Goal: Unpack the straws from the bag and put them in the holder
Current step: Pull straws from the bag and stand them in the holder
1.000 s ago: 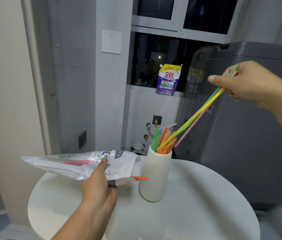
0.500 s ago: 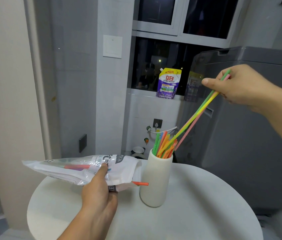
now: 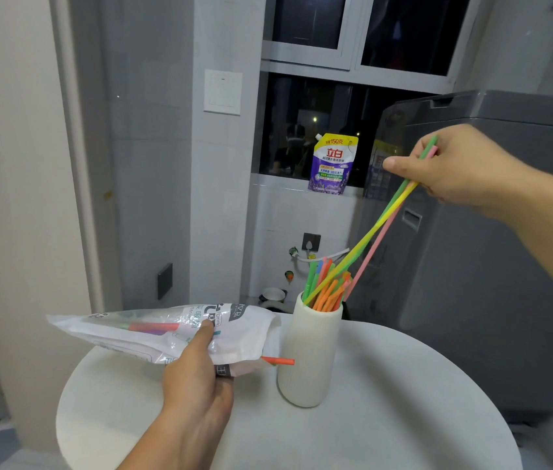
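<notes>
white ribbed holder (image 3: 309, 354) standing upright on the round white bench (image 3: 403, 422); all positions are given relative to the holder. inside it, a cluster of short straws (image 3: 327, 290), mostly orange and green, projects above the rim. up and to the right of the holder, the right hand (image 3: 454, 171) has fingers and thumb curled around the upper ends of three long straws (image 3: 376, 228), one green, one yellow and one pink. these slant down and left toward the holder; the green and yellow ones reach in among the short straws at its mouth, while the lower end of the pink one lies at the right edge of the rim, and whether it is inside cannot be told. to the left of the holder, the left hand (image 3: 197, 378) grips a clear and white plastic bag (image 3: 153, 330) held roughly level above the bench, thumb pressed on its top face, fingers underneath. more straws show through the bag, and one orange straw (image 3: 278, 361) sticks out of its open end, crossing in front of the holder's wall. behind and above the holder, a purple pouch (image 3: 332, 164) stands on the window sill; to the right, a grey machine (image 3: 488, 283).
</notes>
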Available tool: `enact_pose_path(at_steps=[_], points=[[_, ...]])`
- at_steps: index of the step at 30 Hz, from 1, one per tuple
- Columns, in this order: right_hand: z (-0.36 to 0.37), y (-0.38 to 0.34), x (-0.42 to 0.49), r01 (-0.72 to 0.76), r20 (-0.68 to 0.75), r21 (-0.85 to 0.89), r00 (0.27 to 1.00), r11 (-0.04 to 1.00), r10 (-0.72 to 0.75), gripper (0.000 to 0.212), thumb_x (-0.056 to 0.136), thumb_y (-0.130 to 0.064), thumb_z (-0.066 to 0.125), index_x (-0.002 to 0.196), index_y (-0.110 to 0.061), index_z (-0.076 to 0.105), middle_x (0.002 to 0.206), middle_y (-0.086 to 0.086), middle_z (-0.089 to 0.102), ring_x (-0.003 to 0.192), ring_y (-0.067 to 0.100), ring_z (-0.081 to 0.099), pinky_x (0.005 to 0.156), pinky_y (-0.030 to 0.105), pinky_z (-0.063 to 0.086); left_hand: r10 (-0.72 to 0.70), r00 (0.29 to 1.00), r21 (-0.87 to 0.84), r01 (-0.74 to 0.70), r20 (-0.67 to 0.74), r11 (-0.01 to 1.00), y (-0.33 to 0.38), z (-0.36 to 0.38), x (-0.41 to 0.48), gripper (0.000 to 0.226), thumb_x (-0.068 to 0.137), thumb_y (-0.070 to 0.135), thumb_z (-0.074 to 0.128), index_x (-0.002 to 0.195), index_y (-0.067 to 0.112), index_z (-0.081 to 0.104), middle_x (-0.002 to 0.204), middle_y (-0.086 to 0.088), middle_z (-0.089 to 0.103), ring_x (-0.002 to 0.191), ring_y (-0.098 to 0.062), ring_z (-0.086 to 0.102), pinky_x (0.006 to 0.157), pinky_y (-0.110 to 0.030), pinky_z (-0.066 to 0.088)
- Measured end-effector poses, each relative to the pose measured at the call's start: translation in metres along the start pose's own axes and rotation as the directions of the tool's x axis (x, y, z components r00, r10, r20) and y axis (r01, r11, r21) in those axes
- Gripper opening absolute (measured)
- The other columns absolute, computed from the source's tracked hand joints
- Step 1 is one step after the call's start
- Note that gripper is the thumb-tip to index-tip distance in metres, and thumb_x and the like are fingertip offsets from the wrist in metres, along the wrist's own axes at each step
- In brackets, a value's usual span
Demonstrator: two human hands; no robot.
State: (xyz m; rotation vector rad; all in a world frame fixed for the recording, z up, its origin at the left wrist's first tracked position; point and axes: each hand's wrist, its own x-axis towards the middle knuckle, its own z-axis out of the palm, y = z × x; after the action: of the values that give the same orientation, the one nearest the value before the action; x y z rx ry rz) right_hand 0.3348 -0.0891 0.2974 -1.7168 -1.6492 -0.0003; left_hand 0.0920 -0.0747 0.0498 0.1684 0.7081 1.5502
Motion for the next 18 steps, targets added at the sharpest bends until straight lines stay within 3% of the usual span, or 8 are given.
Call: enact_pose_path(at_steps=[4, 8, 10, 12, 15, 18], points=[[0.0, -0.002, 0.0, 0.02, -0.001, -0.021, 1.0, 1.0, -0.02, 0.045, 0.09, -0.046, 0.068, 0.075, -0.005, 0.055, 0.051, 0.005, 0.046, 0.048, 0.016, 0.04, 0.051, 0.028, 0.038, -0.003, 1.0, 0.005, 0.003, -0.005, 1.0, -0.001, 0.0, 0.0, 0.033, 0.101, 0.011, 0.064, 0.133, 0.006, 0.064, 0.124, -0.013, 0.075, 0.097, -0.023, 0.074, 0.057, -0.035, 0.065], [0.0, -0.008, 0.0, 0.001, 0.011, -0.013, 1.0, 1.0, -0.001, 0.039, 0.092, -0.043, 0.066, 0.074, -0.012, 0.05, 0.029, -0.015, 0.045, 0.03, -0.001, 0.047, 0.034, 0.015, 0.035, -0.012, 1.0, 0.009, 0.012, -0.011, 1.0, -0.002, -0.002, 0.003, 0.034, 0.1, 0.012, 0.066, 0.133, 0.004, 0.065, 0.123, -0.013, 0.075, 0.101, -0.025, 0.075, 0.063, -0.038, 0.065], [0.0, -0.011, -0.001, -0.007, 0.011, 0.019, 1.0, 1.0, 0.007, 0.037, 0.093, -0.039, 0.065, 0.075, -0.012, 0.048, 0.028, -0.015, 0.044, 0.027, -0.003, 0.047, 0.029, 0.011, 0.032, -0.005, 1.0, 0.004, 0.005, -0.011, 1.0, -0.002, -0.002, 0.004, 0.035, 0.1, 0.012, 0.066, 0.134, 0.006, 0.065, 0.123, -0.012, 0.075, 0.102, -0.025, 0.075, 0.064, -0.039, 0.065], [0.0, -0.011, -0.002, -0.008, 0.001, -0.005, 1.0, 1.0, 0.008, 0.038, 0.092, -0.042, 0.066, 0.076, -0.012, 0.049, 0.037, -0.007, 0.05, 0.034, 0.007, 0.05, 0.034, 0.016, 0.036, 0.002, 1.0, -0.004, -0.002, -0.01, 1.0, -0.002, -0.003, 0.004, 0.034, 0.1, 0.01, 0.066, 0.134, 0.007, 0.064, 0.123, -0.011, 0.075, 0.098, -0.023, 0.075, 0.064, -0.039, 0.065], [0.0, -0.011, -0.001, -0.015, -0.023, -0.077, 1.0, 0.997, 0.013, 0.04, 0.09, -0.046, 0.067, 0.078, -0.012, 0.052, 0.057, 0.001, 0.047, 0.05, 0.012, 0.042, 0.047, 0.026, 0.034, 0.008, 1.0, -0.01, -0.008, -0.013, 1.0, -0.004, -0.002, 0.005, 0.035, 0.099, 0.009, 0.066, 0.134, 0.007, 0.065, 0.123, -0.01, 0.076, 0.099, -0.022, 0.075, 0.07, -0.04, 0.064], [0.0, -0.01, -0.001, -0.021, -0.023, -0.081, 1.0, 0.996, 0.019, 0.04, 0.09, -0.046, 0.067, 0.078, -0.01, 0.053, 0.058, 0.002, 0.047, 0.051, 0.014, 0.041, 0.048, 0.027, 0.034, 0.006, 1.0, -0.014, -0.006, -0.014, 1.0, -0.004, -0.002, 0.005, 0.035, 0.099, 0.01, 0.066, 0.134, 0.007, 0.064, 0.124, -0.011, 0.075, 0.104, -0.023, 0.074, 0.067, -0.039, 0.065]])
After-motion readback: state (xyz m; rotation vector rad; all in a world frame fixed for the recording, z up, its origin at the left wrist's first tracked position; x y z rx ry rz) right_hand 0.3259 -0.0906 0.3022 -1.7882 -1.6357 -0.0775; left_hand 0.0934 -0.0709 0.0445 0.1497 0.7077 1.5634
